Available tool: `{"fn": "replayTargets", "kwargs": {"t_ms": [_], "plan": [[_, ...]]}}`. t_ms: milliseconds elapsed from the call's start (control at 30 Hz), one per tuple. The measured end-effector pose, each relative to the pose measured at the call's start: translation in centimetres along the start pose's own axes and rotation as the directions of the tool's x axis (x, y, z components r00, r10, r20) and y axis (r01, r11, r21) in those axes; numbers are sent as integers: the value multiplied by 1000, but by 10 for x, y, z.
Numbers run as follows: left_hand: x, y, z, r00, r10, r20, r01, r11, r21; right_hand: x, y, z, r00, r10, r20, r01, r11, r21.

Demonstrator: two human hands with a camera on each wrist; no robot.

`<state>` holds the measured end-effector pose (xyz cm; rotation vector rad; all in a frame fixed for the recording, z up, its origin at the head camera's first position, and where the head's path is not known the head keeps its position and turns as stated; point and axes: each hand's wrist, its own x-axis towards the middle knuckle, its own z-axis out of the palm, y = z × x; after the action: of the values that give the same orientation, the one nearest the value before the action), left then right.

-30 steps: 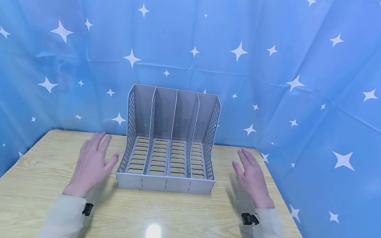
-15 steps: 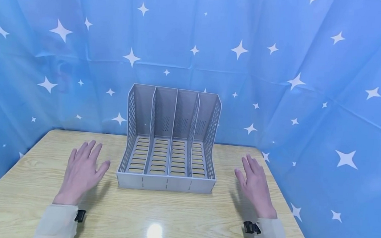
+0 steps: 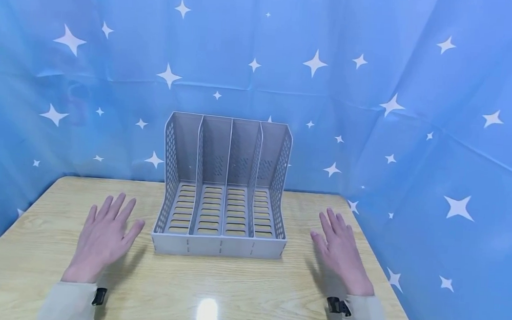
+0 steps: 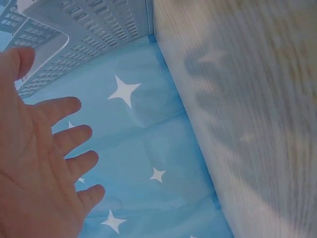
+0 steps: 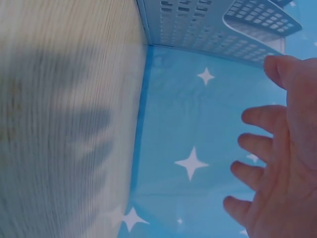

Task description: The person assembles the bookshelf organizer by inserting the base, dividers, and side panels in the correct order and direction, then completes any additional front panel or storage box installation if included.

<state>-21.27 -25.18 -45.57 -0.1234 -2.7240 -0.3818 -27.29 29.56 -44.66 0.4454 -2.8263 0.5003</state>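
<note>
A grey plastic file organizer (image 3: 219, 246) with several upright compartments stands near the back of the table, its slotted floor visible between the dividers. To its left, my left hand (image 3: 103, 239) hovers over the table with fingers spread, holding nothing. On the other side, my right hand (image 3: 341, 253) is held above the wood, fingers extended and nothing in its grasp. Both hands are apart from the organizer. In the left wrist view the perforated organizer wall (image 4: 99, 25) lies beyond the left hand (image 4: 37, 163); the right wrist view has the opposite wall (image 5: 193, 25) beyond the right hand (image 5: 292, 158).
The light wood-grain table (image 3: 247, 296) carries a bright reflection near its front. A blue curtain (image 3: 331, 86) with white stars hangs behind the table and along its right side. Shadows of the hands fall on the tabletop.
My left hand has drawn back toward me and leftward, away from the organizer, its fingers spreading. The right hand has moved back slightly. The organizer stays in place; the view shifts slightly.
</note>
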Motion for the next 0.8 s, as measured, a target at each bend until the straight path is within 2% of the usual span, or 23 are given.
{"fn": "replayTargets", "kwargs": {"t_ms": [100, 300, 433, 800], "plan": [[0, 1, -1, 1000, -7, 18, 7, 1000, 3, 0, -3, 0, 1000, -10, 6, 10, 1000, 1], [0, 4, 3, 999, 5, 38, -5, 1000, 7, -1, -7, 5, 998, -50, -29, 50, 999, -2], [-3, 3, 3, 999, 7, 43, -7, 1000, 10, 1, -13, 9, 997, -72, -18, 71, 997, -23], [-1, 4, 4, 999, 22, 26, -22, 1000, 8, 8, -15, 16, 998, -37, 50, 38, 999, -31]]}}
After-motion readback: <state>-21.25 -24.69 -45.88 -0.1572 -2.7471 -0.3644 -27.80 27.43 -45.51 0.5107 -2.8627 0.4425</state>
